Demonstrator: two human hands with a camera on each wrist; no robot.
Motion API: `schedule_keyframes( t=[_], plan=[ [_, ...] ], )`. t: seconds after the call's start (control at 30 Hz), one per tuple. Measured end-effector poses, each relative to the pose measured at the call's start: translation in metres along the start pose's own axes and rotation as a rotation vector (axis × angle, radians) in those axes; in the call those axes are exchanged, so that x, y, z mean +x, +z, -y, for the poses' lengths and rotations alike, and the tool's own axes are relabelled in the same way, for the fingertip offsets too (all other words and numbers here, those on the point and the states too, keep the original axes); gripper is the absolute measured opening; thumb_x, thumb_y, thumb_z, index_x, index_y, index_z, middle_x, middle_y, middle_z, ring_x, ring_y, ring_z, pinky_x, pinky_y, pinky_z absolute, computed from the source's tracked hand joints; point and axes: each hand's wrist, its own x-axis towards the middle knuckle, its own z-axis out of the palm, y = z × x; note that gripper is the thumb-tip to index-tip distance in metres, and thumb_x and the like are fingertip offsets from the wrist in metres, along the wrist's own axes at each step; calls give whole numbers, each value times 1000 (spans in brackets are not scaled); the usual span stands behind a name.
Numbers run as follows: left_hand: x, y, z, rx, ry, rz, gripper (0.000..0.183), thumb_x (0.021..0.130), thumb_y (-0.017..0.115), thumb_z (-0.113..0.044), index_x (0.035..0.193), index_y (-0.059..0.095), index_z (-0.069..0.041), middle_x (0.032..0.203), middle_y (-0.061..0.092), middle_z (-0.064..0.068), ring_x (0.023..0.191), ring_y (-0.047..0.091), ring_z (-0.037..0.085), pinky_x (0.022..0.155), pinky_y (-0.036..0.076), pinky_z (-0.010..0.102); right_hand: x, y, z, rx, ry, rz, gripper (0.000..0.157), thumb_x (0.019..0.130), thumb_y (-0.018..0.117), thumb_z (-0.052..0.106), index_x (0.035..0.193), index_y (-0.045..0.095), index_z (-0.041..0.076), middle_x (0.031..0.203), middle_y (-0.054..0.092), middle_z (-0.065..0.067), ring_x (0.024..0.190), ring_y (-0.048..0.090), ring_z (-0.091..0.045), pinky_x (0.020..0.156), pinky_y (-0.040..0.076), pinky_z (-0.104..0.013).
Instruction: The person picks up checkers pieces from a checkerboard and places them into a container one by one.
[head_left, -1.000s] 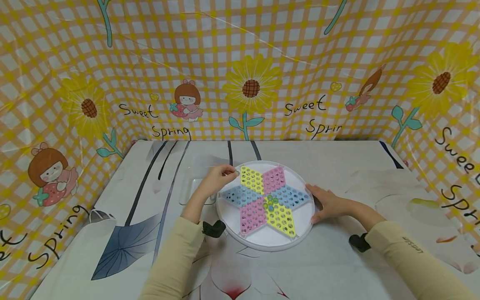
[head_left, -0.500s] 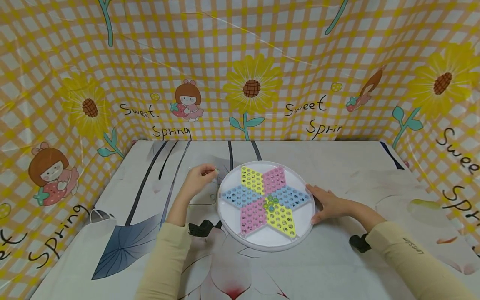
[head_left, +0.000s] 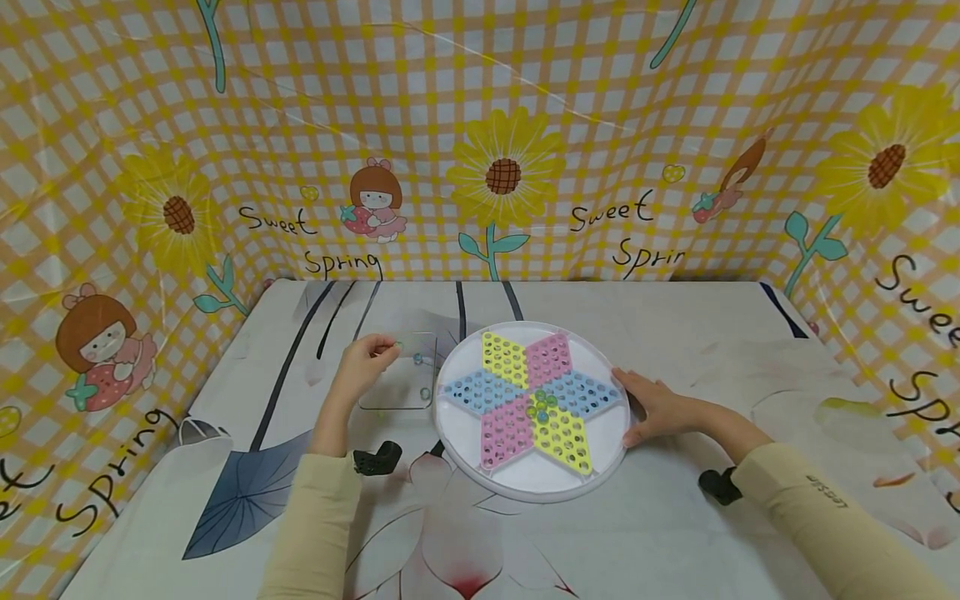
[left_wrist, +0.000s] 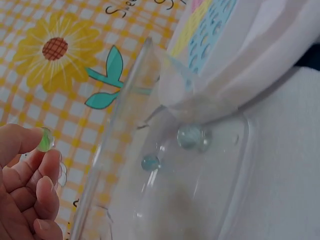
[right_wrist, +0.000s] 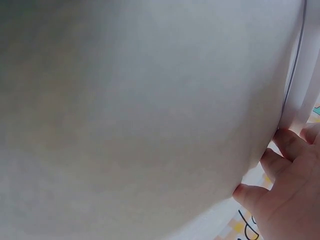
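A green-tinted glass marble (left_wrist: pixel 46 140) is pinched between the thumb and fingertips of my left hand (head_left: pixel 358 367), which hovers over the left part of a clear plastic box (head_left: pixel 397 408). Two bluish marbles lie inside that box, one larger-looking marble (left_wrist: pixel 190 136) and one smaller-looking marble (left_wrist: pixel 150 162) in the left wrist view. To the box's right is a round white Chinese checkers board (head_left: pixel 459 429) with a pink, yellow and blue star of holes. My right hand (head_left: pixel 660 410) rests against the board's right rim, fingers spread; in the right wrist view the fingertips (right_wrist: pixel 245 192) touch the edge.
Several green and blue marbles (head_left: pixel 542 397) sit near the star's centre. Small dark marbles fill some holes at the blue points. The table (head_left: pixel 675 533) has a white flower-printed cover. A checked, sunflower-printed cloth (head_left: pixel 600 125) stands behind and at both sides.
My left hand has moved left from the board's upper-left rim to above the clear box, still pinching the marble. Two marbles in the box have come into view. The right hand has stayed put.
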Motion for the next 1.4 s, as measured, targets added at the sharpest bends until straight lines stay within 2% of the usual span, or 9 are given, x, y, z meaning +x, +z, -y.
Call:
schedule_keyframes(
  t=[0.13,0.33,0.57,0.67,0.83,1.13,1.4],
  plan=[
    [-2,-4,5,7,-16,-22,27,89,57,-18,104,61,3,89,60,11,75,51,15,64,41,24,0,0,-1,-2,5,-1,114,69,77,40,140,5,-12,144,4,-36,131,0,-53,100,-3,-66],
    [-4,-5,11,-26,-36,-30,22,88,57,-12,101,61,5,81,59,9,66,48,10,59,39,22,0,1,-2,6,1,1,114,68,77,40,140,5,-12,145,4,-35,131,0,-53,100,-3,-66],
    [-6,-5,9,-34,-70,-21,24,90,56,-16,103,62,2,88,61,11,69,51,12,63,40,24,1,4,-11,20,-59,-32,114,69,74,46,142,5,-9,144,7,-37,131,0,-53,99,-4,-66],
    [-7,-5,8,-23,-64,-13,25,90,56,-17,104,61,2,90,62,11,73,52,14,64,41,25,1,5,-12,32,-74,-42,115,69,74,47,141,6,-9,143,8,-37,130,0,-53,98,-4,-67],
    [-5,-3,5,-14,-38,-9,25,88,57,-17,104,62,1,90,62,12,77,53,17,66,40,25,3,3,-9,7,-22,-22,115,67,76,46,141,7,-11,144,7,-36,131,1,-52,100,-3,-66],
    [1,15,-6,-15,65,40,27,87,60,-17,104,64,2,88,63,12,75,52,18,63,41,25,4,2,-6,-15,14,-7,115,68,76,44,141,6,-10,145,6,-35,132,1,-51,101,-2,-65],
    [1,38,-22,-11,64,104,29,86,62,-20,110,63,-2,97,63,11,82,53,20,67,43,24,3,2,-5,-12,7,-7,115,67,77,43,140,7,-12,145,6,-35,131,1,-52,101,-2,-65]
  ],
)
